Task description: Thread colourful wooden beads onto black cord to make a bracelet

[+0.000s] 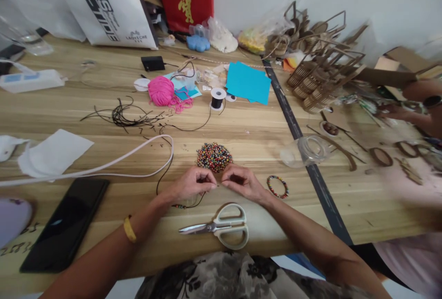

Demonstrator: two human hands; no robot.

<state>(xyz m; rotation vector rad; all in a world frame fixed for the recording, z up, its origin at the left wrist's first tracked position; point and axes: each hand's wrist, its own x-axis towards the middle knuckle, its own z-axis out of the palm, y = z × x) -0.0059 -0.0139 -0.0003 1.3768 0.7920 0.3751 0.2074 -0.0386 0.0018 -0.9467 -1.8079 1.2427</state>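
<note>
My left hand is closed in a pinch on a thin black cord. A few small coloured beads are threaded on this cord below the hand. Close beside it, my right hand is also pinched, fingertips almost meeting the left ones; what it holds is too small to make out. Just beyond both hands lies a heap of multicoloured beads. A beaded bracelet rests to the right of my right hand. Scissors lie nearer to me, blades pointing left.
A black phone and white cable lie left. Further back are black cord pieces, pink yarn, a cord spool and blue sheets. A clear tape roll stands right; another person's arm is beyond.
</note>
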